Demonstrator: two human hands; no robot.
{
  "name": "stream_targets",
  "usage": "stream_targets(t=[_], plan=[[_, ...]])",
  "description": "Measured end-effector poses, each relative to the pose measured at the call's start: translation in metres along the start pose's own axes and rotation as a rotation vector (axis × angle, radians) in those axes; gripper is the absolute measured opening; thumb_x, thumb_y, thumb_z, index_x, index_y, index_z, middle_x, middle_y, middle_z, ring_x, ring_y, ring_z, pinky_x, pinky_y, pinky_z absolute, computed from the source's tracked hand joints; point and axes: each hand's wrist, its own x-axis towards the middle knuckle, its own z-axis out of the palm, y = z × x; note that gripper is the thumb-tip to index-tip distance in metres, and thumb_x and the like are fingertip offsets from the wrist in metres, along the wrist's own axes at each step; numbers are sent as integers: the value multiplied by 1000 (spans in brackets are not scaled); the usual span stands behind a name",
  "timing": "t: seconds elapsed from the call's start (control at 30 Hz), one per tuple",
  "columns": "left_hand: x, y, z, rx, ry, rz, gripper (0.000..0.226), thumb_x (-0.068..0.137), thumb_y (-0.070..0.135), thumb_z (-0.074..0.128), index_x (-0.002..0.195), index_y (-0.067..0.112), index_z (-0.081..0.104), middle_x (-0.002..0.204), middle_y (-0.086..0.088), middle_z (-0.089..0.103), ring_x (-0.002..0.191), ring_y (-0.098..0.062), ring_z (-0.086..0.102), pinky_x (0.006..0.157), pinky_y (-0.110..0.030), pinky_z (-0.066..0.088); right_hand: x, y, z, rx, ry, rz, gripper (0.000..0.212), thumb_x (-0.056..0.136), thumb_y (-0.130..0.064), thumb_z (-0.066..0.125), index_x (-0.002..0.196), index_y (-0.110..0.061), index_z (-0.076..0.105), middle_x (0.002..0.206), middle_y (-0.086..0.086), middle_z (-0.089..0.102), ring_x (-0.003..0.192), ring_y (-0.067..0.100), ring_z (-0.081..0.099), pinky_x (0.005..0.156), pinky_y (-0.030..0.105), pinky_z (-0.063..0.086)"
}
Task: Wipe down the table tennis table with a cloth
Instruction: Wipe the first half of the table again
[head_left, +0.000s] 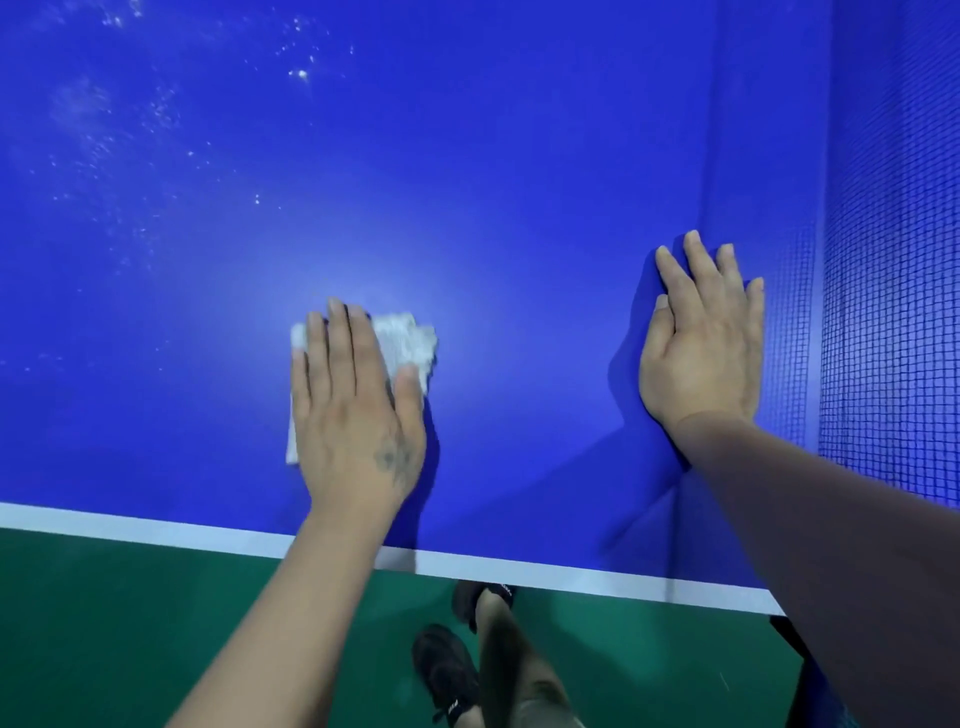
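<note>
The left hand (353, 415) lies flat with fingers straight, pressing a small folded white cloth (408, 340) onto the blue table tennis table (467, 182); the cloth pokes out past the fingertips and along the little-finger side. The right hand (704, 338) is also spread flat and holds nothing, palm down on the surface just beside the net (883, 312).

The 2 likeliest slips come from that arrangement. The cloth is only pinned, not gripped, so a fast stroke could let it slide out or bunch under the palm, leaving streaks. The bracing hand sits close enough to the net that a shift of weight might push into the mesh.

White specks, possibly droplets or dust, scatter across the far left of the table (156, 130); reaching them from here means leaning far over the white edge line (156, 525), which could smear the wiped patch.
</note>
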Motion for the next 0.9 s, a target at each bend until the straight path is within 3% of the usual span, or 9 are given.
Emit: stream_targets(t=[0.13, 0.27, 0.4, 0.53, 0.63, 0.77, 0.9], plan=[[61, 42, 10, -78, 43, -52, 71, 112, 41, 22, 167, -3, 20, 176, -22, 18, 166, -37, 10, 134, -53, 7, -1, -1, -1, 7, 6, -1, 51, 111, -25, 34, 162, -26, 40, 174, -7, 26, 164, 23, 12, 134, 51, 6], [36, 85, 18, -128, 80, 165, 70, 112, 40, 30, 167, -2, 24, 177, -19, 20, 166, -34, 12, 134, -51, 9, -2, -1, -1, 34, 14, -5, 50, 112, -27, 34, 161, -26, 42, 174, -6, 28, 164, 22, 13, 134, 52, 6], [-34, 77, 17, -109, -22, 319, 69, 114, 41, 29, 170, 5, 15, 180, -11, 10, 167, -26, 0, 134, -48, 9, -1, -1, -1, 39, 17, -12, 50, 113, -33, 33, 160, -25, 43, 173, -4, 30, 163, 25, 15, 133, 53, 7], [-80, 15, 3, -97, -39, 235, 68, 114, 42, 30, 171, 8, 16, 180, -7, 10, 167, -23, 0, 135, -48, 13, -6, -8, -3, 13, 19, 36, 52, 112, -37, 34, 160, -17, 42, 173, 5, 29, 162, 30, 17, 131, 59, 10], [-81, -40, -7, -57, 5, 155, 67, 115, 43, 32, 170, 7, 20, 179, -9, 16, 167, -25, 6, 135, -48, 15, -8, -45, 0, 107, 91, 81, 70, 108, -54, 40, 159, -5, 40, 172, 12, 30, 162, 32, 22, 131, 59, 12], [-32, -91, -13, 4, 37, -83, 70, 114, 46, 23, 169, 2, 21, 178, -15, 20, 167, -30, 11, 135, -50, 13, -9, -102, 16, 111, 48, -34, 80, 107, -65, 35, 163, -9, 34, 175, 6, 27, 163, 27, 18, 133, 53, 10], [38, -81, -7, -1, 61, -204, 73, 112, 45, 14, 169, -2, 15, 178, -19, 13, 167, -34, 5, 135, -51, 4, -3, -111, 29, -38, -8, -45, 87, 105, -74, 27, 167, -14, 27, 177, 2, 17, 165, 25, 9, 133, 53, 9]])
